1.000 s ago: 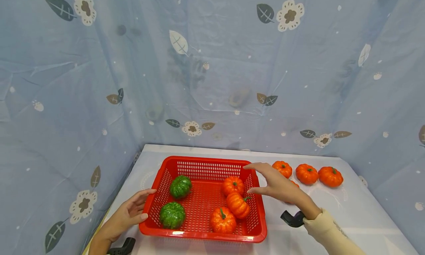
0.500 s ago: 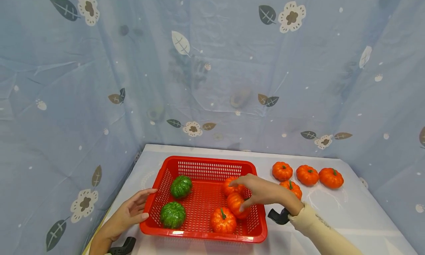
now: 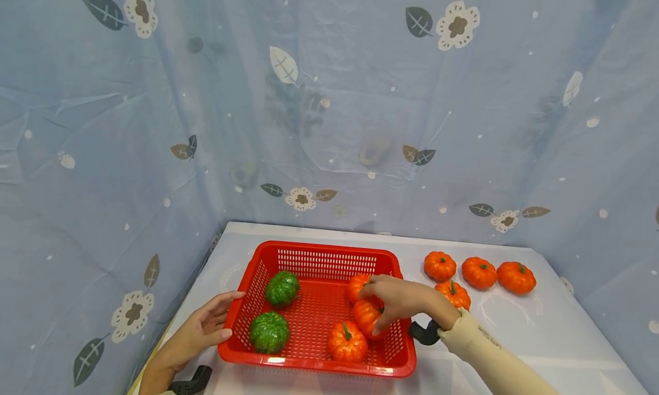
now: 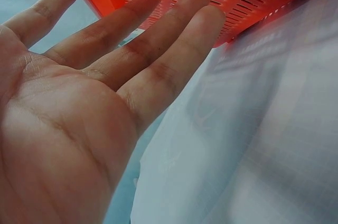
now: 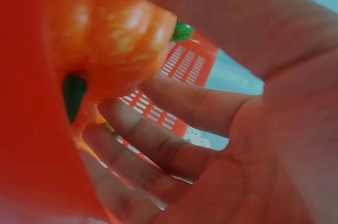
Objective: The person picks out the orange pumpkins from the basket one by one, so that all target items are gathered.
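A red plastic basket (image 3: 309,369) stands on the table, holding two green pumpkins (image 3: 270,332) on its left and three orange ones on its right. My left hand (image 3: 198,329) is at the basket's left side, fingers extended, fingertips against or close to the wall. Inside the right end, my right hand (image 3: 404,300) grips the middle orange pumpkin (image 3: 367,319), thumb on one side and fingers on the other. In the right wrist view this orange pumpkin (image 5: 105,34) lies between thumb and fingers. Another orange pumpkin (image 3: 355,286) is partly hidden behind that hand; a third orange pumpkin (image 3: 347,342) sits in front.
Right of the basket, several orange pumpkins (image 3: 479,272) lie on the white table (image 3: 515,338); one orange pumpkin (image 3: 453,295) is near my right forearm. A blue patterned curtain (image 3: 329,126) hangs behind the table and along its sides.
My right hand has moved left and down from above the basket's right rim onto the middle orange pumpkin, and its fingers have closed in around it. The left hand stays put.
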Demonstrator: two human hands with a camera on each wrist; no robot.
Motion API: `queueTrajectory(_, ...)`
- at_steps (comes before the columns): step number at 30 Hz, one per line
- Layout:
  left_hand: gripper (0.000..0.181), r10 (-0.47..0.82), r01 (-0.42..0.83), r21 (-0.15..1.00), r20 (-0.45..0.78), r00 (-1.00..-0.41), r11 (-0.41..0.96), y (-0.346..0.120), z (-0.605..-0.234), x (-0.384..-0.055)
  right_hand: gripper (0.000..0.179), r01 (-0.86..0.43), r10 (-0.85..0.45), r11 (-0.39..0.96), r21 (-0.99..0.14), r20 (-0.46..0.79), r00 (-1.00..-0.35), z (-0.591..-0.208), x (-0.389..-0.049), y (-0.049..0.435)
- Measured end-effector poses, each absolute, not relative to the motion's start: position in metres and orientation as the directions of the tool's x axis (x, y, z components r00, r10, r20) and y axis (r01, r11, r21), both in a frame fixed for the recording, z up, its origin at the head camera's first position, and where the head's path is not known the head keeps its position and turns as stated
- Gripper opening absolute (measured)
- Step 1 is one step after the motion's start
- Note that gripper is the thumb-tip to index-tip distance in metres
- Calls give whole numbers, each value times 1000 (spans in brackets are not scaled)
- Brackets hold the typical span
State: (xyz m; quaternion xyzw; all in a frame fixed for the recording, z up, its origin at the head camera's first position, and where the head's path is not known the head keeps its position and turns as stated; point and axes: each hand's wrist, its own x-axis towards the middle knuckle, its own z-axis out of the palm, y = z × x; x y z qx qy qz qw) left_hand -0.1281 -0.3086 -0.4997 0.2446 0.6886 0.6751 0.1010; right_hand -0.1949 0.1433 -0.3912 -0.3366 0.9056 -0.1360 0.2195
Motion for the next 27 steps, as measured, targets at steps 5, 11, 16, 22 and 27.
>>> queueTrajectory(5, 63, 477, 200, 979, 196, -857, -42, -308, -499, -128, 63, -579, -702, 703, -414, -274, -657, -393, -194, 143)
queueTrajectory(11, 63, 490, 207, 977, 201, -848, -43, -309, -501, -129, 58, -625, -773, 613, -483, -201, -602, -395, -195, 140)
queueTrajectory(16, 64, 492, 203, 978, 199, -847, -46, -309, -502, -128, 59, -636, -808, 557, -534, -171, -564, -396, -194, 132)
queueTrajectory(22, 63, 490, 212, 977, 203, -848, -39, -309, -502, -128, 64, -628, -797, 575, -525, -187, -574, -399, -195, 124)
queueTrajectory(27, 63, 486, 212, 976, 206, -849, -42, -308, -499, -128, 63, -620, -795, 570, -539, -172, -582, -402, -196, 119)
